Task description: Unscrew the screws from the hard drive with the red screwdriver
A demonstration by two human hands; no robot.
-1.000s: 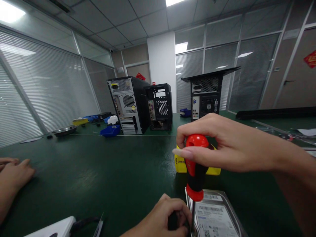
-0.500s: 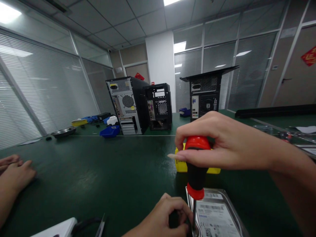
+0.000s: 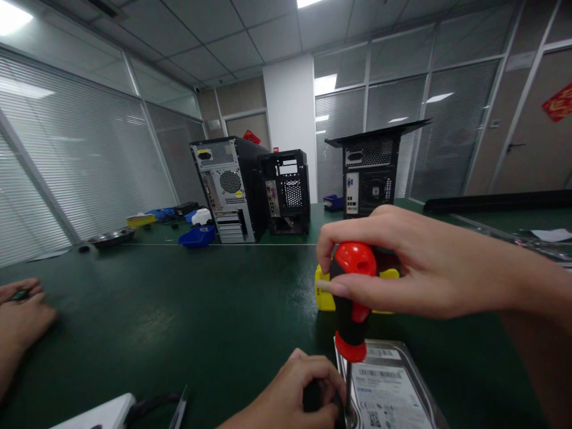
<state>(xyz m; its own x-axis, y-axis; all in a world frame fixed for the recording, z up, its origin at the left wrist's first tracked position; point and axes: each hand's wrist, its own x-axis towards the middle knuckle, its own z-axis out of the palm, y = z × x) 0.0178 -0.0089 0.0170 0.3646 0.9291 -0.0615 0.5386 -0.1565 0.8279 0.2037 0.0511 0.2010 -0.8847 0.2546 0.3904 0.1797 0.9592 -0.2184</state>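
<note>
A red and black screwdriver [image 3: 353, 298] stands nearly upright, its handle gripped from above by my right hand [image 3: 402, 262]. Its shaft comes down onto the left edge of a silver hard drive [image 3: 388, 387] with a white label. At that same edge, low in the picture, my left hand [image 3: 299, 390] has curled fingers close to the shaft; what they pinch, if anything, is hidden. Behind the screwdriver sits a yellow bin [image 3: 325, 292], partly covered by my right hand.
Computer cases [image 3: 230, 190] stand at the back, one with a raised panel [image 3: 369, 173]. A blue bin [image 3: 196, 237] and a metal dish [image 3: 111, 238] lie back left. Another person's hands [image 3: 27, 316] are at the left edge. A white box [image 3: 98, 414] lies front left.
The screwdriver's handle has turned and tilted slightly, and my right hand has shifted a little with it. The other person's hands have moved slightly left.
</note>
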